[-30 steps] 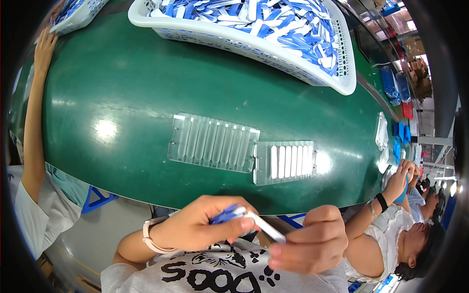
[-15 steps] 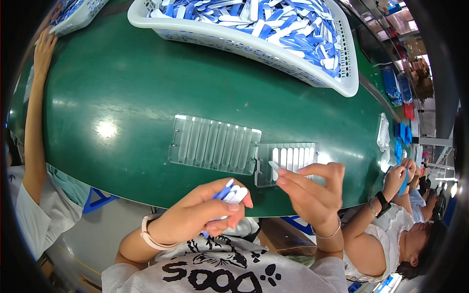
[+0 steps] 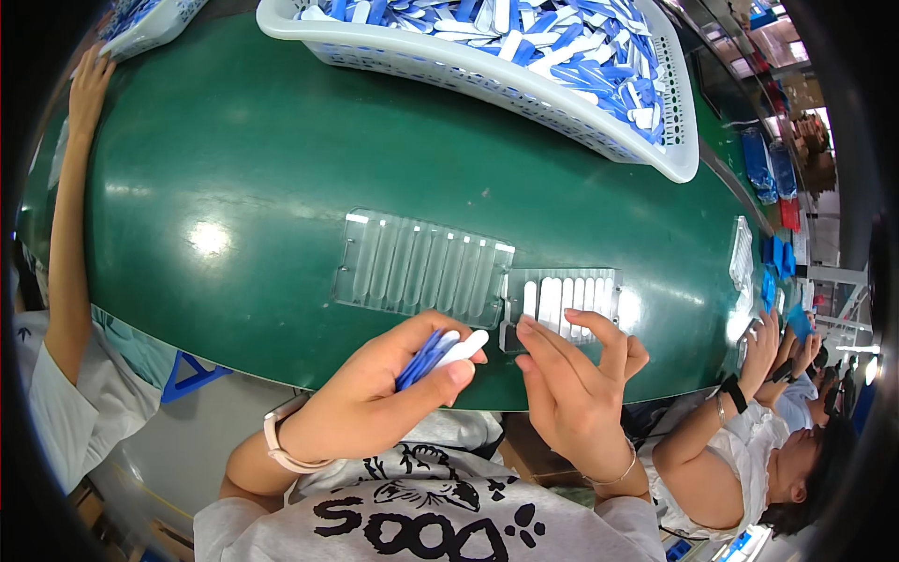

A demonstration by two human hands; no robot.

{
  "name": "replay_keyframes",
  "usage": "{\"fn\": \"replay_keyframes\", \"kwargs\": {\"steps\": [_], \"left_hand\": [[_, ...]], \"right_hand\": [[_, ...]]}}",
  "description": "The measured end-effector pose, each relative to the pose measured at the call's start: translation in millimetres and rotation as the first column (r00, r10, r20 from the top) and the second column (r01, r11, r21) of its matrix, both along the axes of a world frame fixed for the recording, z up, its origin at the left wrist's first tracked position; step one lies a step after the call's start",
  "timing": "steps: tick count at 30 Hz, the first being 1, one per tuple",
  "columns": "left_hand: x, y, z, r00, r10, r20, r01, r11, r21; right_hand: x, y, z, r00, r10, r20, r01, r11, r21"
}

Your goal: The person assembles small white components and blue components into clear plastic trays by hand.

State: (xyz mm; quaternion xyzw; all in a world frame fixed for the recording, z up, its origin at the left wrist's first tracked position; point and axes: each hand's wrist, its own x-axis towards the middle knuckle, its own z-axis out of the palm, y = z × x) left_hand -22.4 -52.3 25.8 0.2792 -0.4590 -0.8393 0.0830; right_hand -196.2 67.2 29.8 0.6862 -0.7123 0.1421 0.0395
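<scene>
A bundle of small flat strips (image 3: 440,359), white and blue with rounded ends, is gripped in my left hand (image 3: 375,389); one white strip sticks out past the thumb. My right hand (image 3: 585,398) hovers at the near edge of a clear plastic tray, fingers apart, with nothing visible between them. That tray has two hinged-looking halves. White strips (image 3: 567,295) lie side by side in the slots of its right half (image 3: 611,277). The left half (image 3: 426,267) lies flat, its long slots holding no strips. My right fingertips hide the near end of the right half.
A white perforated basket (image 3: 487,80) heaped with blue and white strips stands at the back of the green table (image 3: 234,169). Another basket (image 3: 154,37) is at the far left, with a person's hand (image 3: 92,80) on it. At right, a person's hands (image 3: 773,356) handle something blue.
My right hand has moved down and left, and the white strip it pinched is no longer between its fingers. My left thumb has pushed one strip forward from the bundle.
</scene>
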Motion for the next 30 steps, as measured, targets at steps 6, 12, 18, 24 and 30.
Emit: {"fn": "replay_keyframes", "kwargs": {"steps": [6, 12, 18, 24, 30], "left_hand": [[9.3, 7.1, -13.1, 0.982, -0.125, -0.144, 0.122, 0.992, -0.029], [18.6, -5.7, 3.0, 0.994, -0.111, -0.018, 0.112, 0.980, 0.166], [25.0, -14.4, -6.3, 0.982, 0.006, -0.191, 0.009, 0.997, 0.077], [30.2, -22.0, -10.4, 0.992, 0.110, -0.066, -0.107, 0.993, 0.057], [36.1, -27.4, -4.4, 0.982, 0.185, 0.028, -0.186, 0.981, 0.051]], "right_hand": [[13.6, -25.9, 21.6, 0.651, 0.022, 0.759, -0.040, 0.999, 0.006], [5.6, -25.0, 13.9, 0.624, 0.102, 0.775, -0.093, 0.994, -0.056], [-0.9, -24.8, 19.2, 0.739, 0.541, 0.403, -0.385, 0.829, -0.406], [1.6, -27.1, 15.3, 0.852, 0.523, -0.029, -0.484, 0.764, -0.427], [-1.9, -43.9, 9.8, 0.891, 0.405, 0.202, -0.357, 0.904, -0.236]]}}
